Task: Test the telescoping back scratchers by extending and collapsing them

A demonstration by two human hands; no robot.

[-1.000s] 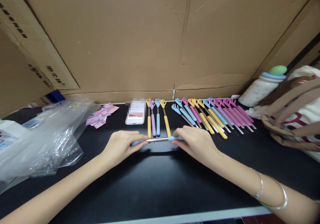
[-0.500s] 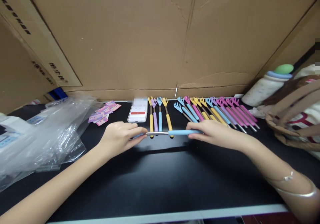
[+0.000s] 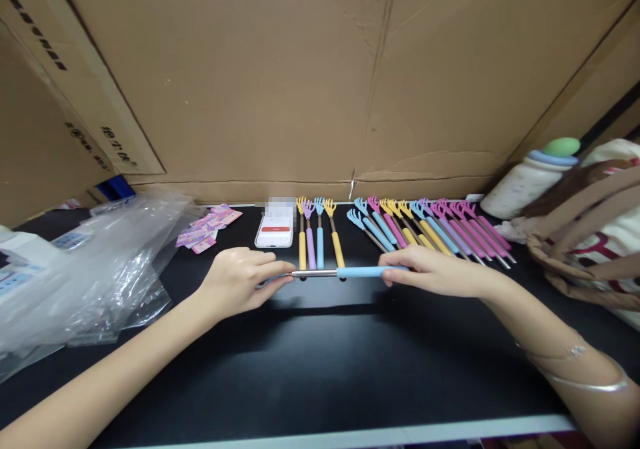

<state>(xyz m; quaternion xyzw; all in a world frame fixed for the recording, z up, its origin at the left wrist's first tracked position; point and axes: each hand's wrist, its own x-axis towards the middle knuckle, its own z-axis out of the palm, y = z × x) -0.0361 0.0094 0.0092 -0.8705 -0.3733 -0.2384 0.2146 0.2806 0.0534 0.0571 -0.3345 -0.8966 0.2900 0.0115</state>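
Note:
Both my hands hold one blue telescopic back scratcher [image 3: 350, 273] level above the black table [image 3: 320, 362]. My left hand [image 3: 240, 281] pinches its claw end, which the fingers hide. My right hand [image 3: 430, 270] grips the end of the blue handle, and a short stretch of metal rod shows between the two hands. Just behind it lies a short row of scratchers [image 3: 318, 239] in yellow, purple and blue. A longer slanted row of scratchers [image 3: 430, 230] in blue, pink, yellow and purple lies to the right.
A phone [image 3: 275, 229] lies left of the short row, with pink cards [image 3: 207, 227] beyond it. Clear plastic bags [image 3: 85, 272] fill the left side. Cardboard [image 3: 300, 82] walls the back. A bottle [image 3: 530, 179] and a woven bag [image 3: 595, 235] stand at the right.
My right hand has slid to the right along the scratcher, so the blue handle and metal rod now show between my hands. My left hand has stayed put.

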